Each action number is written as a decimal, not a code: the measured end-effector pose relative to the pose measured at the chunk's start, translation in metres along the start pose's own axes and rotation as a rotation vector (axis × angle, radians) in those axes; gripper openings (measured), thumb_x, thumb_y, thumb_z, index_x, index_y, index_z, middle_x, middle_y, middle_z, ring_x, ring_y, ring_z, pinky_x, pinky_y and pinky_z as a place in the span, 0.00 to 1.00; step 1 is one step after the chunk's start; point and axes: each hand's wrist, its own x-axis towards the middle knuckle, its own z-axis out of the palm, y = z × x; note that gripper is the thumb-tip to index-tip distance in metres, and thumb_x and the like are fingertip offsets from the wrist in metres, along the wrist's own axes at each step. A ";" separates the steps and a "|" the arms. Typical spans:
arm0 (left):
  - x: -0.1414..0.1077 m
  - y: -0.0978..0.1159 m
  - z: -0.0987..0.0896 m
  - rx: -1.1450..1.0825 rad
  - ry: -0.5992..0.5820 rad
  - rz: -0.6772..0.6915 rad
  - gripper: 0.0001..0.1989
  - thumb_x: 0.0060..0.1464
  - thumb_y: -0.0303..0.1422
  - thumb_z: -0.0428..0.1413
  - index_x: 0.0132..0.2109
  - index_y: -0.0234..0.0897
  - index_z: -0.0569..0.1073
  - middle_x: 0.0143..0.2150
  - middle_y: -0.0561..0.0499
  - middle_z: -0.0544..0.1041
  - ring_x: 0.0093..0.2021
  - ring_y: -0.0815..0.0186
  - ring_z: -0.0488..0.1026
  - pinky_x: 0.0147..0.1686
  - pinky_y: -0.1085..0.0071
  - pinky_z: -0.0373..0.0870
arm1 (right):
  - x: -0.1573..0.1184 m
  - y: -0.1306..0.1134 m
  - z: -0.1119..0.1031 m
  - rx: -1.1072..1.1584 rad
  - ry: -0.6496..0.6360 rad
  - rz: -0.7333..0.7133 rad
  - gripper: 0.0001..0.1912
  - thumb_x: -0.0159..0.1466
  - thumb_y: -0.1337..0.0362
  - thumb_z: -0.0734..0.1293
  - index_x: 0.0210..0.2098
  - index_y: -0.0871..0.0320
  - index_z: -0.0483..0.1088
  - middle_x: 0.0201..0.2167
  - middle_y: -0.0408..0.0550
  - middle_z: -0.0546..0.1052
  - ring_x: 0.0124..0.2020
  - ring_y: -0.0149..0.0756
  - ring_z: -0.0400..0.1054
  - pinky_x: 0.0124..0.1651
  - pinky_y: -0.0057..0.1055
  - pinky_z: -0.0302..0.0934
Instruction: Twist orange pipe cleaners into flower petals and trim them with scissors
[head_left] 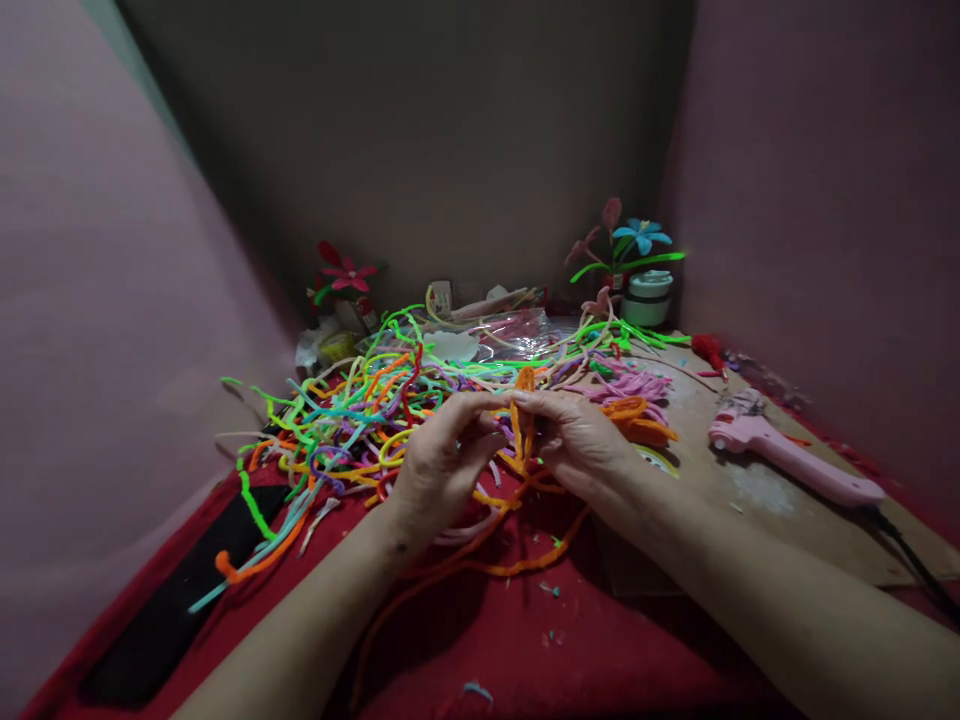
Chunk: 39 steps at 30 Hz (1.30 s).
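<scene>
Both hands meet at the middle of the view around an orange pipe cleaner (523,425), bent into a narrow upright loop. My left hand (450,455) pinches at it from the left, fingers curled. From the right, my right hand (577,435) grips it between thumb and fingers near its upper part. Long orange strands trail below the hands over the red cloth (570,640). Just beyond my right hand lie more orange loops (641,420), petal-like in shape. Behind both hands spreads a tangled heap of many-coloured pipe cleaners (352,410).
A pink hot glue gun (795,460) lies on a brown board (690,530) at right, its black cord running off. A long black object (180,600) is at left. Pipe-cleaner flowers, one pink (349,275) and one blue (643,236), stand at the back near a pale jar (647,300).
</scene>
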 end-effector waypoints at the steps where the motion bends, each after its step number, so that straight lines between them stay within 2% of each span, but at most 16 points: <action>1: -0.002 0.000 0.001 0.087 0.002 0.122 0.11 0.53 0.27 0.53 0.45 0.39 0.68 0.34 0.52 0.71 0.33 0.70 0.70 0.34 0.74 0.68 | 0.000 0.001 0.000 0.010 0.005 0.021 0.01 0.47 0.71 0.69 0.21 0.62 0.74 0.17 0.41 0.69 0.20 0.25 0.58 0.25 0.25 0.53; 4: -0.005 0.000 0.004 0.299 -0.004 0.401 0.11 0.53 0.23 0.52 0.43 0.38 0.71 0.39 0.48 0.72 0.38 0.70 0.70 0.37 0.75 0.67 | -0.001 0.003 0.001 0.022 0.044 0.087 0.02 0.47 0.71 0.68 0.22 0.64 0.74 0.19 0.43 0.71 0.22 0.25 0.60 0.27 0.24 0.54; 7: -0.005 0.001 0.003 0.307 -0.014 0.469 0.11 0.53 0.22 0.52 0.42 0.37 0.72 0.38 0.48 0.72 0.38 0.70 0.70 0.36 0.76 0.68 | -0.002 0.004 0.002 0.040 0.047 0.119 0.02 0.46 0.72 0.68 0.21 0.65 0.73 0.18 0.43 0.71 0.22 0.25 0.60 0.26 0.23 0.54; 12: 0.001 0.006 -0.001 0.107 -0.077 0.330 0.07 0.54 0.24 0.52 0.39 0.38 0.72 0.41 0.47 0.72 0.42 0.69 0.70 0.41 0.73 0.68 | -0.003 0.005 0.003 0.027 -0.025 0.068 0.03 0.45 0.73 0.67 0.16 0.64 0.69 0.16 0.42 0.68 0.20 0.25 0.58 0.25 0.24 0.54; 16: 0.003 0.010 -0.005 -0.082 -0.131 0.124 0.05 0.56 0.28 0.51 0.35 0.36 0.72 0.35 0.49 0.74 0.37 0.68 0.71 0.40 0.72 0.68 | -0.004 0.006 0.005 -0.069 -0.013 0.068 0.06 0.45 0.71 0.66 0.14 0.62 0.65 0.13 0.39 0.64 0.16 0.24 0.54 0.21 0.24 0.50; 19: 0.002 0.012 -0.007 -0.128 -0.088 -0.022 0.05 0.55 0.30 0.52 0.37 0.36 0.72 0.33 0.50 0.74 0.33 0.69 0.71 0.37 0.73 0.68 | -0.004 0.007 0.006 -0.149 -0.013 0.021 0.07 0.45 0.70 0.65 0.13 0.61 0.63 0.12 0.39 0.62 0.16 0.24 0.54 0.20 0.25 0.50; 21: 0.002 0.012 -0.007 -0.100 -0.049 -0.068 0.05 0.54 0.31 0.53 0.38 0.36 0.72 0.33 0.51 0.74 0.33 0.69 0.71 0.36 0.73 0.68 | -0.004 0.009 0.005 -0.181 -0.017 -0.022 0.08 0.45 0.70 0.64 0.12 0.61 0.62 0.11 0.38 0.60 0.15 0.24 0.53 0.21 0.25 0.51; 24: 0.001 0.012 -0.007 0.044 -0.026 -0.052 0.04 0.53 0.29 0.53 0.35 0.36 0.72 0.31 0.51 0.73 0.31 0.69 0.70 0.34 0.74 0.66 | -0.004 0.012 0.002 -0.241 -0.034 -0.046 0.10 0.46 0.70 0.63 0.11 0.60 0.60 0.10 0.37 0.59 0.15 0.24 0.53 0.21 0.25 0.49; 30: 0.003 0.017 -0.007 0.312 -0.038 0.081 0.06 0.50 0.23 0.49 0.31 0.35 0.69 0.27 0.53 0.70 0.28 0.71 0.67 0.30 0.75 0.63 | -0.004 0.013 -0.001 -0.425 -0.060 -0.101 0.11 0.48 0.69 0.61 0.11 0.60 0.59 0.10 0.37 0.60 0.16 0.24 0.51 0.22 0.26 0.45; 35: 0.002 0.018 -0.007 0.457 -0.076 0.127 0.06 0.47 0.22 0.48 0.30 0.36 0.67 0.25 0.54 0.69 0.25 0.71 0.65 0.27 0.75 0.61 | -0.008 0.010 0.000 -0.609 -0.063 -0.105 0.11 0.49 0.68 0.60 0.13 0.59 0.57 0.12 0.36 0.57 0.16 0.24 0.47 0.21 0.26 0.40; 39: -0.002 0.018 -0.004 0.556 -0.106 0.156 0.05 0.47 0.23 0.47 0.29 0.36 0.65 0.25 0.53 0.67 0.24 0.70 0.63 0.26 0.74 0.60 | -0.010 0.011 0.000 -0.809 -0.090 -0.196 0.11 0.51 0.67 0.59 0.14 0.59 0.55 0.14 0.36 0.53 0.18 0.24 0.46 0.22 0.26 0.40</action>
